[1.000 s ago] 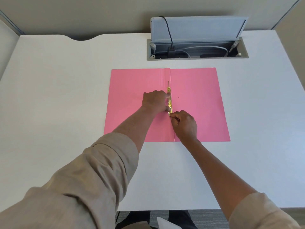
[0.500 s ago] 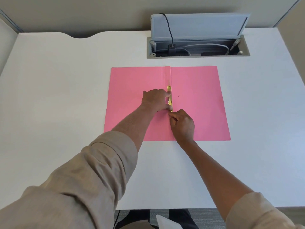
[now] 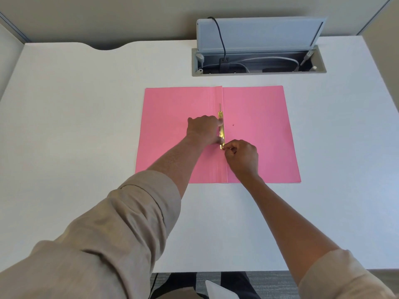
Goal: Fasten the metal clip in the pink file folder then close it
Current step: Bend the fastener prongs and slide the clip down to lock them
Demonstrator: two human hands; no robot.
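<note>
Pink file folder [image 3: 254, 134] is lying open and flat on the white desk [image 3: 64, 126], spine running away from the viewer, both covers spread. The metal clip [image 3: 221, 131], a gold strip, is being held along the spine at mid-length. The left hand [image 3: 204, 131] is being pressed on the strip from the left, fingers curled over its edge and closed against it. The right hand [image 3: 243, 157] is being kept at the near end of the strip, fingertips pinched together on that end; whether a sliding tab or a bent prong is being gripped cannot be told at this size. Compared with a second ago, almost nothing is being altered: the right hand is being drawn only slightly nearer the strip's end, and the left is being held where it was. The fastening step is therefore judged to be still in progress, with closing of the covers not yet begun. A thin prong is seen standing beyond the far end of the strip. An open cable tray [image 3: 259, 63] is set into the desk behind the folder.
</note>
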